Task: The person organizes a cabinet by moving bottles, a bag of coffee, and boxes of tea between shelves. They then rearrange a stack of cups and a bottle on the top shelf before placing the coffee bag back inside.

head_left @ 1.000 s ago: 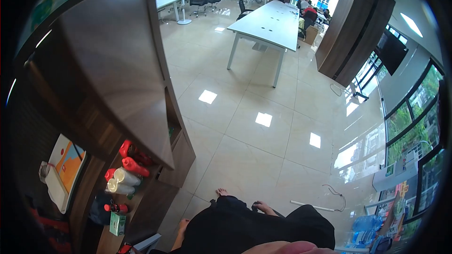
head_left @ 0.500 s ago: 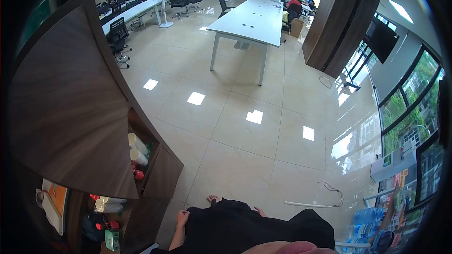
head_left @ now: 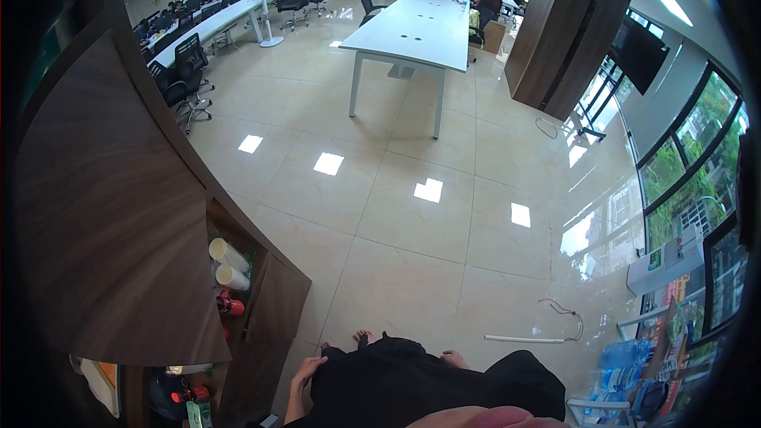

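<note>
My left hand (head_left: pixel 307 369) is at the left edge of my black clothing (head_left: pixel 380 380), with its fingers bent in against the fabric. On the other side, my right hand (head_left: pixel 454 359) shows just beyond the cloth, which hides most of its fingers. I see no separate object in either hand. Bare toes (head_left: pixel 362 336) show past the front edge of the clothing, over the tiled floor (head_left: pixel 404 277).
A brown wooden cabinet (head_left: pixel 119 214) stands close on the left, its shelf holding cream-coloured rolls (head_left: pixel 228 254) and red-topped items (head_left: pixel 230 305). On the right are a white tube with a wire (head_left: pixel 523 339) and water bottles (head_left: pixel 622 354). A long white table (head_left: pixel 424 24) stands ahead.
The view has shifted slightly, and the cabinet shelf sits lower in it. My right hand shows more beyond the cloth and further right. More toes are visible near my left hand.
</note>
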### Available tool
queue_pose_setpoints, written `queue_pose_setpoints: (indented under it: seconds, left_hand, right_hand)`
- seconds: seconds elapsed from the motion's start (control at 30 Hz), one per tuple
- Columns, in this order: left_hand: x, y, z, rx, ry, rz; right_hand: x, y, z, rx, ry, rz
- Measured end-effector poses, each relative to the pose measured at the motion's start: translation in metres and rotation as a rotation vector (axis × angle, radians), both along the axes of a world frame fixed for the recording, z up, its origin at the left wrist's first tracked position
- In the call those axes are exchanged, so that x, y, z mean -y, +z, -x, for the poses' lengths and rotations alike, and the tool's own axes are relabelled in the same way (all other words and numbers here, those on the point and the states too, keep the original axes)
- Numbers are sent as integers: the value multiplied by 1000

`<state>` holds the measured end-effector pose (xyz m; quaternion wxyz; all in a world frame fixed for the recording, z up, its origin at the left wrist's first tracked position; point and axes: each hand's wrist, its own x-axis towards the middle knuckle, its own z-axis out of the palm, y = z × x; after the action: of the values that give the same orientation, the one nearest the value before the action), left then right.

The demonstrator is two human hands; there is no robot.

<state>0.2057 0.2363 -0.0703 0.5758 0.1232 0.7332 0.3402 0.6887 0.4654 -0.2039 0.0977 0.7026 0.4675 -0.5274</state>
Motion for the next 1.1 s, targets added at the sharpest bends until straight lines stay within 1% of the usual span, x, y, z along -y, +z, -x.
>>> queue_pose_setpoints:
  seconds: [0.03,0.07,0.13,0.17,0.27,0.3,0.33,0.4,0.43,0.53,0.57,0.63,0.7,0.8,0.9,0.97,1.0,1.07,1.1]
  left_hand:
    - [-5,11,3,35,88,-70]
    - [-8,13,7,-27,139,-74]
    - [-12,12,11,-146,242,-83]
    - [-15,12,12,-401,152,-36]
    - [-30,-14,12,-269,730,-234]
    - [-36,-4,14,-194,796,-240]
    - [-39,-3,18,-217,805,-256]
    - [-42,-5,15,-251,813,-281]
    - [-39,-11,13,-269,772,-320]
    - [-16,-50,-4,-261,519,-181]
    - [-2,-80,-9,-327,347,38]
    - [37,-127,-20,-327,37,160]
    - [55,-149,-33,-290,258,370]
    - [66,-128,-48,-378,329,155]
    - [75,-146,-51,-328,406,127]
    - [71,-141,-53,-366,341,287]
    - [67,-138,-52,-385,307,367]
    - [59,-138,-46,-363,287,355]
    - [53,-136,-43,-351,279,349]
  right_hand:
    - [-6,-6,7,-49,-21,16]
    - [-8,-11,9,-94,-42,35]
    - [-18,-2,31,-99,2,24]
    - [-28,5,43,-104,24,13]
    - [-57,24,79,-265,8,37]
    - [-68,6,86,-318,4,36]
    - [-74,13,100,-337,53,-3]
    - [-93,26,122,-360,140,-79]
    - [-101,30,133,-391,180,-94]
    - [-114,44,156,-400,267,-108]
    - [-114,51,162,-392,294,-112]
    - [-117,57,170,-406,390,-93]
    - [-120,60,175,-431,469,-96]
    - [-116,52,174,-428,558,-227]
    - [-106,48,172,-381,426,-155]
    - [-95,21,162,-363,344,-97]
    - [-92,8,157,-345,421,-128]
    - [-87,-8,151,-310,580,-191]
    - [-84,-9,148,-365,584,-206]
